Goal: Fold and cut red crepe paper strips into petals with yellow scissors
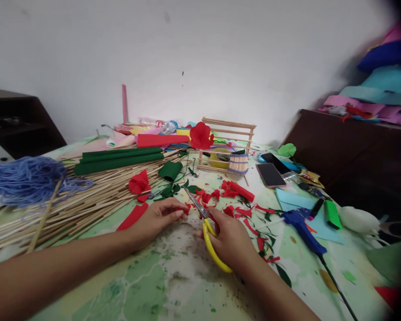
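My left hand (160,219) is closed in a pinch on a small piece of red crepe paper (187,209). My right hand (233,238) grips yellow-handled scissors (204,213), whose blades point up and away to the left, right beside the red piece. Whether the blades are apart is hard to make out. A red paper strip (132,216) lies just behind my left wrist, with a red paper flower (139,183) beyond it. Red paper scraps (205,196) and a small red roll (242,191) are scattered past the scissors.
Bamboo sticks (96,205), blue yarn (23,178) and green paper rolls (120,159) cover the left side. A wooden stick frame (229,129) stands at the back near a large red flower (201,136). At right lie a phone (270,174) and a blue glue gun (302,227) with its cord.
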A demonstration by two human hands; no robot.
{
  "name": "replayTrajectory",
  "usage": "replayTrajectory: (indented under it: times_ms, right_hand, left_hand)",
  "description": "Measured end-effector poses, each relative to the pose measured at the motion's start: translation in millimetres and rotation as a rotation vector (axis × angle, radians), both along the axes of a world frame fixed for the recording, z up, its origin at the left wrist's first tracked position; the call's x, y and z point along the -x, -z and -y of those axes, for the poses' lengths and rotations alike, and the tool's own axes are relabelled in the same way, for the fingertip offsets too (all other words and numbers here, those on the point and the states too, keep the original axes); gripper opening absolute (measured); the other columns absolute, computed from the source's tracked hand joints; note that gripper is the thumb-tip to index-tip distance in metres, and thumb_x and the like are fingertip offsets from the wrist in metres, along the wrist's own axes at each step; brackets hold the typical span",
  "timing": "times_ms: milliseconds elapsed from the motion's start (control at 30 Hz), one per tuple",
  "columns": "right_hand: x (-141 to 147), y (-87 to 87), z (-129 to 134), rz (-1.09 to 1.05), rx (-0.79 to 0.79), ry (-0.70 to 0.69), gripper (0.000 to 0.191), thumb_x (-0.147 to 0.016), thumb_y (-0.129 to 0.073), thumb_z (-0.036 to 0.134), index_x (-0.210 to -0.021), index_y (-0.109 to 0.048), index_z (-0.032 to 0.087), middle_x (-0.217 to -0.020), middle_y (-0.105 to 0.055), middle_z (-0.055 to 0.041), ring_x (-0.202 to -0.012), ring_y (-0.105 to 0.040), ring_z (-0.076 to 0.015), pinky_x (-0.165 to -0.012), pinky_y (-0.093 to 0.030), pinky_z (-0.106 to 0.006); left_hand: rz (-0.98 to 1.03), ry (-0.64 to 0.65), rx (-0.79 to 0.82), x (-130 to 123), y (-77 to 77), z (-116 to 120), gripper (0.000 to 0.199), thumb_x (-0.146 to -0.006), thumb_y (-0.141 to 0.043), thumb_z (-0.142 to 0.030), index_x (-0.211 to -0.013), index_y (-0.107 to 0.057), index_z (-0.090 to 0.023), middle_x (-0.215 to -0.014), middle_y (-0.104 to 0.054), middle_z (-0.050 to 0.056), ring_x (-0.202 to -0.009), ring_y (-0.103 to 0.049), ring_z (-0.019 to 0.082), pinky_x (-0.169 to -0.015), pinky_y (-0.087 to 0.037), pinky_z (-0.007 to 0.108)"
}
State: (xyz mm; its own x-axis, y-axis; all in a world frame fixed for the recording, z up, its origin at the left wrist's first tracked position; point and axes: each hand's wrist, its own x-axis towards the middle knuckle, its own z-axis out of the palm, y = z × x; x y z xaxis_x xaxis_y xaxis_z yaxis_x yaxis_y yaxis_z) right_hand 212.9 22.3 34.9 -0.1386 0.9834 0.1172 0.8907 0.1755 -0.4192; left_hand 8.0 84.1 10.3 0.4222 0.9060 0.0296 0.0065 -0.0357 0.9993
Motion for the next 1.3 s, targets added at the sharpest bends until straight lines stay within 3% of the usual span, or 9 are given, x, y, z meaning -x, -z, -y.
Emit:
replayTrajectory:
  times_ms: [133,267,433,667,1000,1300]
  right_hand:
    - [1.8,-1.2,0.7,-0.007,0.024,-0.009,0.030,-0.083,-0.053,0.043,-0.103,-0.059,0.022,-0.081,-0.067,-0.0021,-0.067,-0.058,-0.0168,-0.055,-0.027,-0.023]
    - [3.8,-2.4,3.7,0.023,0.024,-0.037,0.040,-0.082,-0.054,0.043,-0.116,-0.055,0.023,-0.088,-0.067,-0.0037,-0.069,-0.059,-0.0178,-0.057,-0.031,-0.024]
    - [5.7,-0.7,5.8,0.124,-0.019,-0.047,0.062,-0.077,-0.057,0.050,-0.131,-0.047,0.022,-0.103,-0.064,-0.0087,-0.089,-0.060,-0.0251,-0.073,-0.039,-0.030]
    - [6.0,-0.5,5.5,0.138,-0.013,-0.068,0.067,-0.077,-0.056,0.056,-0.134,-0.045,0.022,-0.105,-0.062,-0.0101,-0.094,-0.058,-0.0268,-0.080,-0.041,-0.033]
    - [7.3,-3.2,6.5,0.142,-0.010,-0.059,0.067,-0.077,-0.056,0.056,-0.134,-0.045,0.022,-0.104,-0.062,-0.0094,-0.092,-0.059,-0.0259,-0.078,-0.041,-0.032]
    - [6.9,-0.8,5.9,0.137,-0.022,-0.078,0.065,-0.079,-0.054,0.054,-0.134,-0.044,0.021,-0.107,-0.062,-0.0105,-0.092,-0.059,-0.0254,-0.078,-0.041,-0.032]
  left_hand:
    - [0.047,-0.021,0.092,-1.3,1.4,0.3,0.031,-0.073,-0.070,-0.025,-0.103,-0.066,-0.020,-0.071,-0.067,0.001,-0.065,-0.062,0.015,-0.059,-0.046,0.024]
    - [0.203,-0.138,0.146,-1.9,4.9,-4.7,0.027,-0.066,-0.076,-0.020,-0.092,-0.065,-0.018,-0.075,-0.068,0.002,-0.066,-0.064,0.014,-0.064,-0.049,0.025]
    - [0.348,-0.151,0.202,-1.8,7.1,-8.3,0.025,-0.063,-0.077,-0.015,-0.084,-0.064,-0.016,-0.075,-0.068,0.001,-0.071,-0.064,0.013,-0.070,-0.050,0.023]
    - [0.389,-0.188,0.202,-3.0,0.5,-6.2,0.033,-0.057,-0.078,-0.007,-0.086,-0.063,-0.016,-0.075,-0.068,0.001,-0.069,-0.062,0.012,-0.064,-0.049,0.020]
    - [0.439,-0.211,0.228,-1.8,3.6,-5.3,0.034,-0.058,-0.079,-0.007,-0.089,-0.065,-0.016,-0.077,-0.066,0.000,-0.069,-0.062,0.010,-0.065,-0.050,0.017]
    - [0.419,-0.138,0.248,-2.1,0.6,-2.4,0.033,-0.060,-0.079,-0.009,-0.089,-0.065,-0.017,-0.074,-0.067,-0.001,-0.065,-0.062,0.010,-0.061,-0.051,0.016]
